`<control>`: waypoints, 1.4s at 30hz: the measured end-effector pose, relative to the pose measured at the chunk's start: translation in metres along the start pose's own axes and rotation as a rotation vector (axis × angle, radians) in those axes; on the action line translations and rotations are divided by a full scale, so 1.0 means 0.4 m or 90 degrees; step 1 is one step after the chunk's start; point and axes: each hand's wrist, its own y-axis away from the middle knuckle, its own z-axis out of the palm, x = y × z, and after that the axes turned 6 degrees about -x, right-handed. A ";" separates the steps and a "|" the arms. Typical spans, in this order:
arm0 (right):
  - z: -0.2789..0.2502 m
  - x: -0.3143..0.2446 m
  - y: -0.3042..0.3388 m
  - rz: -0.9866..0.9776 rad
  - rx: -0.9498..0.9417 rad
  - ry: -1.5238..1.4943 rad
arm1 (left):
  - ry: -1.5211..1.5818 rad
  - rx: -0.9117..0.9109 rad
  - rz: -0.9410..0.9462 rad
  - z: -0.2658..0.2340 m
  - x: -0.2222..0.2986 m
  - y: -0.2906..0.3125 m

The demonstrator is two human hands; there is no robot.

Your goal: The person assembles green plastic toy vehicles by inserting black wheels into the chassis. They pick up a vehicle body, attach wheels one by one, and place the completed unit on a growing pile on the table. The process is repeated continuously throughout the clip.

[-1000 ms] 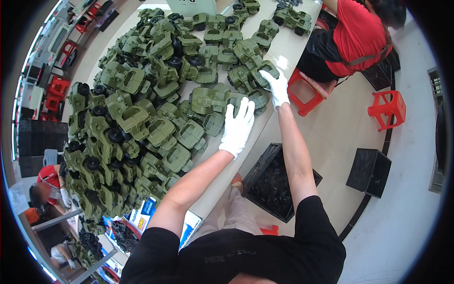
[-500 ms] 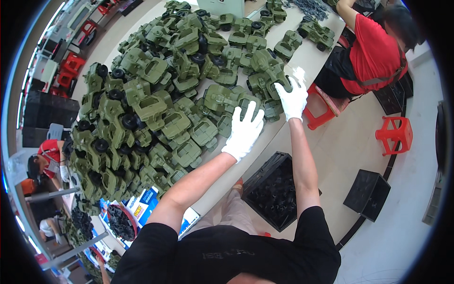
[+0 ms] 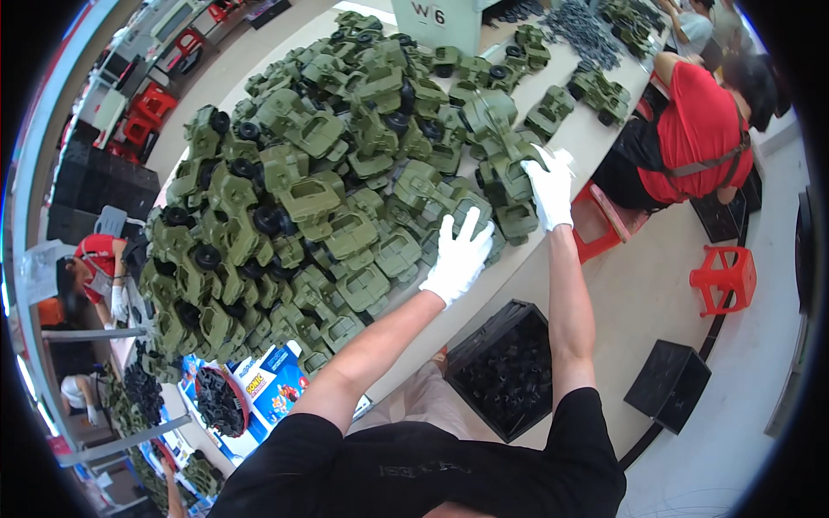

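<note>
A large heap of olive-green toy military vehicles [image 3: 319, 197], some with black wheels, covers the table. My left hand [image 3: 458, 262], in a white glove, lies with spread fingers over the end of a green toy vehicle [image 3: 423, 192] at the heap's near right edge. My right hand [image 3: 550, 190], gloved too, reaches further along the table edge. Its outstretched fingers touch the right side of another toy vehicle [image 3: 490, 121], and what lies under the fingertips is partly hidden. Neither hand is wrapped round a vehicle.
Below the table edge stands a black crate [image 3: 505, 371] of small dark parts. A red basket [image 3: 223, 401] of black parts sits at lower left. At right are a seated person in red [image 3: 704, 129], a red stool [image 3: 724, 278] and a black box [image 3: 667, 385].
The whole view has shifted, so the heap and crate appear lower and mostly further right. My hands stay by the same vehicles; the right hand's fingers look less spread.
</note>
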 end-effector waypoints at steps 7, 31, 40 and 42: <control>0.334 -0.295 -0.109 -0.251 -0.285 0.236 | 0.007 0.027 -0.019 0.016 -0.006 0.002; 0.222 0.054 -0.313 0.087 -0.177 0.704 | 0.014 -0.010 -0.014 0.003 -0.005 0.001; 0.046 -0.115 -0.371 -0.033 -0.333 0.545 | -0.026 0.005 -0.002 0.027 -0.014 0.003; 0.011 -0.117 -0.330 -0.067 -0.307 0.491 | -0.020 0.020 0.002 0.038 -0.011 0.011</control>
